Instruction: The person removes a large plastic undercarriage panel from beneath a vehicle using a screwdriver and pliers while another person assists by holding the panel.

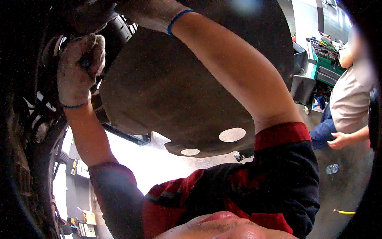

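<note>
The left hand point(79, 69), in a dirty white work glove with a blue cuff, is closed in a fist around a small dark part point(84, 62) that sits against the round metal wheel hub point(53, 47) at the upper left. The part shows only between the fingers, so I cannot tell if it is a bolt head or the handle of a tool. The right hand point(153, 14), in the same kind of glove, reaches up beside the dark ribbed rubber piece point(119, 30) just right of the left fist. Its fingers go out of the picture, so I cannot tell whether they are spread or gripping.

Under both arms hangs the large brown metal underbody shield point(179, 91) with oval holes, and the hands work above its upper left edge.

To do this well, I think the left wrist should stay in line with the part, so the fist does not slip off, and the right hand should brace near it. The view there is dark, so the grip must be felt more than seen.

A second person point(350, 99) in a beige shirt stands well apart at the right, near a green tool cart point(328, 59).
</note>
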`<state>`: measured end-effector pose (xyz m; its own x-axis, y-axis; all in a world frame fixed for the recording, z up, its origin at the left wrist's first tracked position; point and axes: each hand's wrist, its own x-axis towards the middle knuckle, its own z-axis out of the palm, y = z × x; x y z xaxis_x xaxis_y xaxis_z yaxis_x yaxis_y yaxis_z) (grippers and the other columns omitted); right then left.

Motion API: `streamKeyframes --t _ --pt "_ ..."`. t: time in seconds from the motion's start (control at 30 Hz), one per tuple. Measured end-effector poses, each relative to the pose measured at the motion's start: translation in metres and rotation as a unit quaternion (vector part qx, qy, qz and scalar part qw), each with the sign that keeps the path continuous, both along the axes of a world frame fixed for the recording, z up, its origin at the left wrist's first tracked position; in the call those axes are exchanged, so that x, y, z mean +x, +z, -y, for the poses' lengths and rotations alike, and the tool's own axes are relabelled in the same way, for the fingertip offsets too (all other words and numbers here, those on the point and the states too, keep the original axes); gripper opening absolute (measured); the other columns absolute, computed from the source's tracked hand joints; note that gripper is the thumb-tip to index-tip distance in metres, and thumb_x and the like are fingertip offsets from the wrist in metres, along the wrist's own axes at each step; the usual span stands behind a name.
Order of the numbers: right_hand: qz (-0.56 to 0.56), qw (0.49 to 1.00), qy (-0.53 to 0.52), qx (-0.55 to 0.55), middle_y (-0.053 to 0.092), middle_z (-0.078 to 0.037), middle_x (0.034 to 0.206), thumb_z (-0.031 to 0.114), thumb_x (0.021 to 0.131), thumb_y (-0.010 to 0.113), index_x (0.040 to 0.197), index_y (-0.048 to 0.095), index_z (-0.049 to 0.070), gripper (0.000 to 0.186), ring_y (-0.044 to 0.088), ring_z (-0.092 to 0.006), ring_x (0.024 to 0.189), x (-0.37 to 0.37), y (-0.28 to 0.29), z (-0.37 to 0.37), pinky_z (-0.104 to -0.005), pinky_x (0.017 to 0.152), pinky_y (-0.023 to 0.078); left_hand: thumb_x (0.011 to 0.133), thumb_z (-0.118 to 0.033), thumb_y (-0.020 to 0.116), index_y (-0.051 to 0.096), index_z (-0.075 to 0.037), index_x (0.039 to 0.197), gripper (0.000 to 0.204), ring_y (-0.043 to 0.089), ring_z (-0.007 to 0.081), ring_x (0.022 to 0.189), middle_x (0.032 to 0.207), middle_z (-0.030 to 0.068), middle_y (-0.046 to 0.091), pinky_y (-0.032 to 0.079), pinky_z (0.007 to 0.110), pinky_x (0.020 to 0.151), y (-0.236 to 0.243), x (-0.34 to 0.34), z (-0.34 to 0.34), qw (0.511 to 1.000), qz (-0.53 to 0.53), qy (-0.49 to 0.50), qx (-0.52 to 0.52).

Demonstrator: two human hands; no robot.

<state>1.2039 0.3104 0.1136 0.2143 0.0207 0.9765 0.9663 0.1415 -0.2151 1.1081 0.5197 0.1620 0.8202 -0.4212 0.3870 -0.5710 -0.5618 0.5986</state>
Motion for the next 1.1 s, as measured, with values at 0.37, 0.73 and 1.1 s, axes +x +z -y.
streamKeyframes --t 0.37,0.73,1.1 --pt "-0.048 0.998 0.029 -0.011 0.071 -0.022 0.124 0.02 0.097 0.061 0.13 0.065 0.004 0.037 0.067 -0.0355 0.117 -0.008 0.004 0.0 -0.0436 0.096 0.053 0.093 -0.011 0.065 0.068 0.003 0.101 0.016 0.068 0.0273 0.091 0.091 0.0104 0.068 0.053 0.038 0.079 -0.012 -0.017 0.001 0.838 0.389 -0.004 0.383" --pt "-0.023 0.999 0.0 -0.034 0.071 -0.025 0.119 0.016 0.097 0.057 0.131 0.065 0.005 0.036 0.067 -0.0383 0.116 -0.023 0.003 0.021 -0.0451 0.096 0.053 0.088 -0.01 0.07 0.065 -0.001 0.092 0.012 0.065 0.0244 0.074 0.079 0.0075 0.061 0.054 0.04 0.072 -0.017 -0.009 0.013 0.909 0.275 0.192 0.248" --pt "-0.076 0.993 -0.08 -0.045 0.069 -0.027 0.119 0.026 0.097 0.059 0.128 0.065 0.003 0.038 0.063 -0.0435 0.119 -0.072 -0.035 0.099 -0.0495 0.096 0.052 0.095 -0.029 0.066 0.063 0.001 0.097 0.03 0.065 0.0288 0.093 0.094 0.0126 0.063 0.051 0.042 0.087 -0.063 -0.052 0.088 0.911 0.298 0.18 0.222"
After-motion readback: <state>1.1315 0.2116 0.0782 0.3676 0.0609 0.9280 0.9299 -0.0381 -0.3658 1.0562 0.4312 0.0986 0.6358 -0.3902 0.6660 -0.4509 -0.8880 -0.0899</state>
